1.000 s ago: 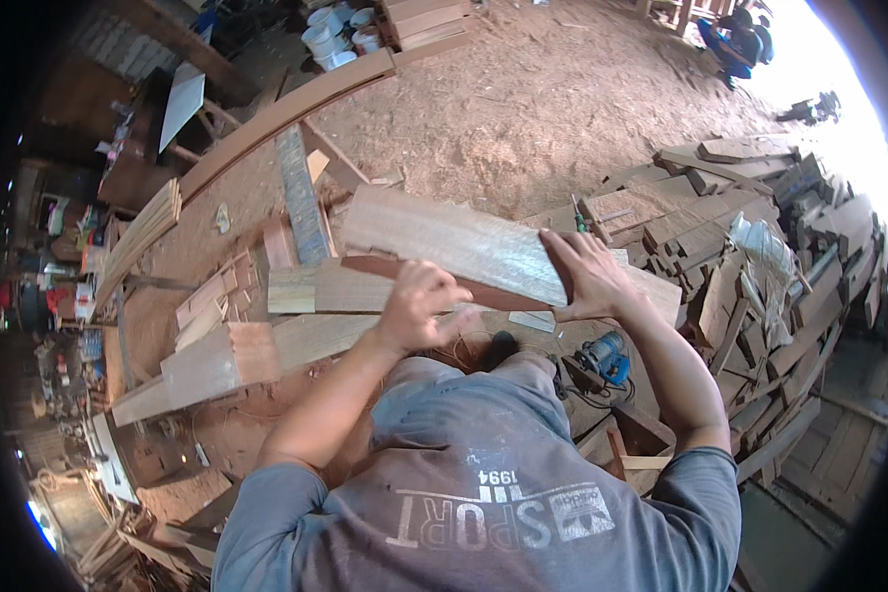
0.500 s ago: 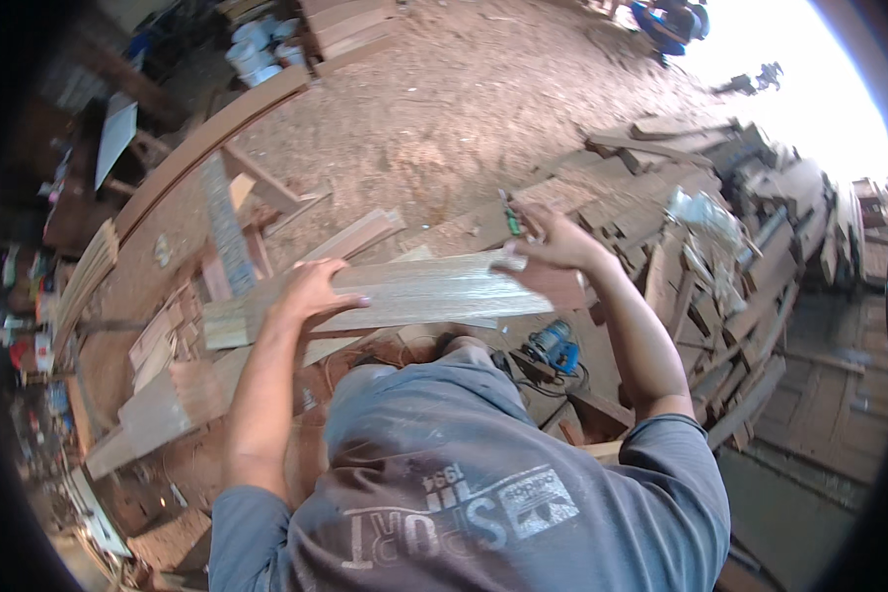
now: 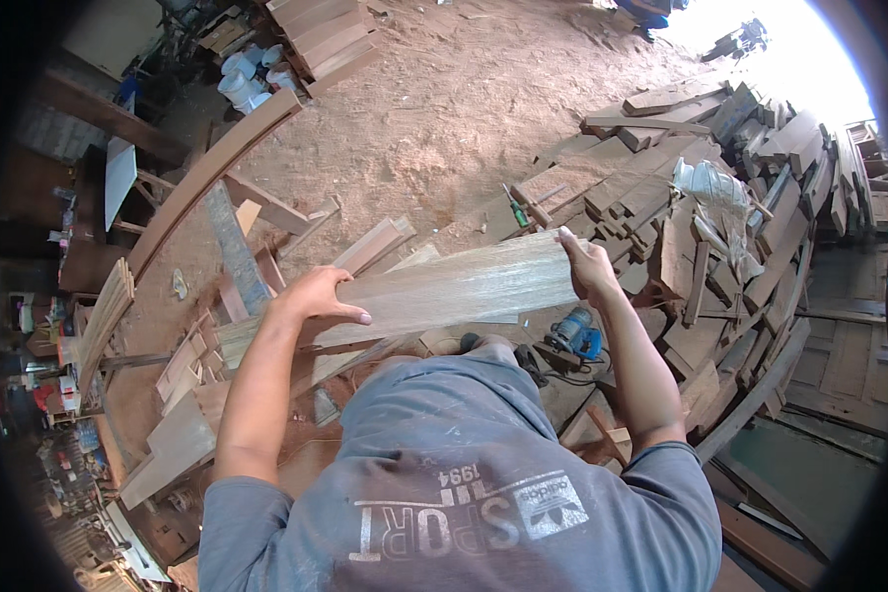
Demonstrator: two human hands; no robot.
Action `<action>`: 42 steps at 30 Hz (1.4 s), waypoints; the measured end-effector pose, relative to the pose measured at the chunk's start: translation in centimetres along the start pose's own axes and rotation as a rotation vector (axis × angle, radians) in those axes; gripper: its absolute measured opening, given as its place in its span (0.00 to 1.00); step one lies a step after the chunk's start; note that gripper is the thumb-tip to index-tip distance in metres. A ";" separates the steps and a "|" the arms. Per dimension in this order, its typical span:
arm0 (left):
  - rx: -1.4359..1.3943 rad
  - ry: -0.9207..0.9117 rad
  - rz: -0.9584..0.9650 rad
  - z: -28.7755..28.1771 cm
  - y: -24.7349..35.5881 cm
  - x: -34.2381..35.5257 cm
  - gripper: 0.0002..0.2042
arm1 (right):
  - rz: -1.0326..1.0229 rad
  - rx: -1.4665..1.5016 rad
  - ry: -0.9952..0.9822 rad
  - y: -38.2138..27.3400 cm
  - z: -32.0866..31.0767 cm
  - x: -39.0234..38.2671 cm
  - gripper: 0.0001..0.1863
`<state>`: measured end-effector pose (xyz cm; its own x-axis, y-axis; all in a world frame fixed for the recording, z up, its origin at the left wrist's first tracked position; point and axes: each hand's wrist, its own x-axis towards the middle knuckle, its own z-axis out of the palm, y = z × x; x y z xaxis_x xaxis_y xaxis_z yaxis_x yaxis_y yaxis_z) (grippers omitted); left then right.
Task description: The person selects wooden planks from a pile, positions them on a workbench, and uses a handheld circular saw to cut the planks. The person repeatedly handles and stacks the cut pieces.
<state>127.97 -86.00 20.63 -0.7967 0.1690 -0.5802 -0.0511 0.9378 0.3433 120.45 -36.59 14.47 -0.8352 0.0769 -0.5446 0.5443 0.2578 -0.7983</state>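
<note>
A long, pale wooden board lies crosswise in front of me, its right end tilted a little toward the far side. My left hand grips it left of the middle, the thumb on the upper face and the fingers at the far edge. Around the right end closes my right hand, with some fingers hidden beneath the wood. Just below the board's right part sits a blue and grey power tool with a dark cord. Beyond that end lies a green-handled screwdriver.
A large pile of timber offcuts fills the right, with a clear plastic bag on top. Long planks and a workpiece lie at the left. White buckets stand far left. Sawdust covers the ground.
My right hand, blurred with parted fingers before, now grips the board's right end. That end has risen toward the far side, while my left hand keeps its hold and has moved slightly right.
</note>
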 end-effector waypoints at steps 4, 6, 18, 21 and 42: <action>0.092 -0.038 0.046 -0.2 0.5 -1.2 0.50 | -0.130 0.108 0.021 1.6 -0.1 -0.6 0.27; 0.079 -0.063 -0.011 -0.5 1.1 -2.0 0.52 | -0.259 0.198 0.018 2.3 0.0 -0.9 0.26; 0.305 0.506 0.020 1.6 -1.1 -7.9 0.31 | -0.709 0.428 0.105 4.4 4.9 1.9 0.25; 0.317 0.521 0.048 4.2 -2.4 -8.2 0.30 | -0.721 0.441 0.141 6.0 6.8 1.8 0.32; 0.160 0.391 0.235 3.3 3.4 -4.8 0.31 | -0.658 0.773 0.123 6.1 9.1 -1.0 0.50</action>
<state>133.66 -82.61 22.16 -0.9438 0.2842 -0.1689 0.2264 0.9278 0.2965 125.29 -43.81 7.79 -0.9655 0.2541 0.0568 -0.1592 -0.4038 -0.9009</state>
